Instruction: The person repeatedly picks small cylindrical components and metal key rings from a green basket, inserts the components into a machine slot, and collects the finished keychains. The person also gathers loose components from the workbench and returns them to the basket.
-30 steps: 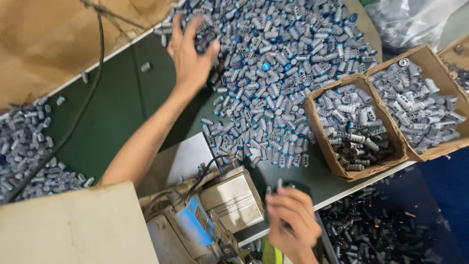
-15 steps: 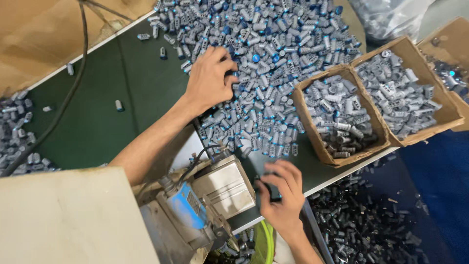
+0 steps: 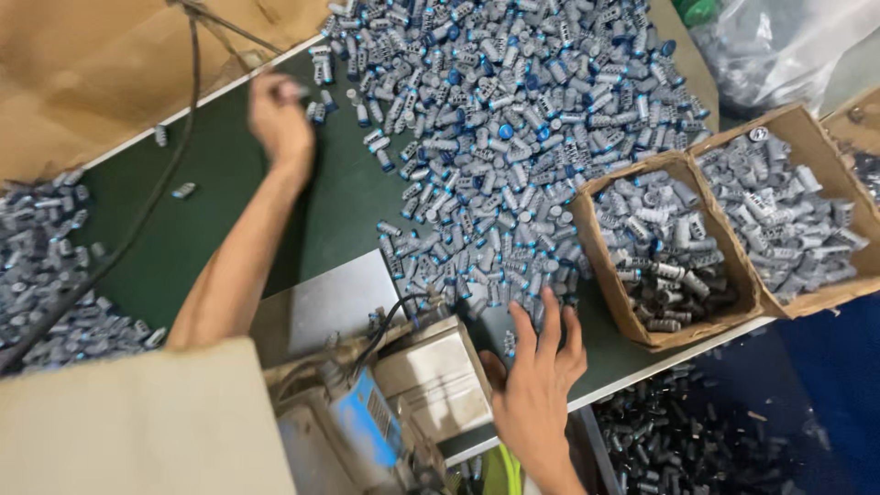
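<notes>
A big heap of small grey and blue cylinders (image 3: 513, 137) covers the far half of the dark green table (image 3: 229, 192). My left hand (image 3: 280, 124) is stretched out to the heap's far left edge. It is blurred, its fingers are curled, and a small grey cylinder (image 3: 301, 91) shows at the fingertips. My right hand (image 3: 541, 376) lies at the table's near edge with fingers spread and nothing in it. Its fingertips touch the nearest cylinders of the heap, just right of a small metal machine (image 3: 431, 376).
Two open cardboard boxes (image 3: 600, 266) (image 3: 807, 119) of grey cylinders stand at the right. Another heap (image 3: 46, 275) lies at the left, crossed by a black cable (image 3: 174, 174). A cardboard sheet (image 3: 137, 431) covers the near left. Dark cylinders (image 3: 697, 440) fill a bin below the table.
My left hand has left the middle of the heap and swung left to its far edge, fingers curled. My right hand has risen from beside the machine and spread open on the table.
</notes>
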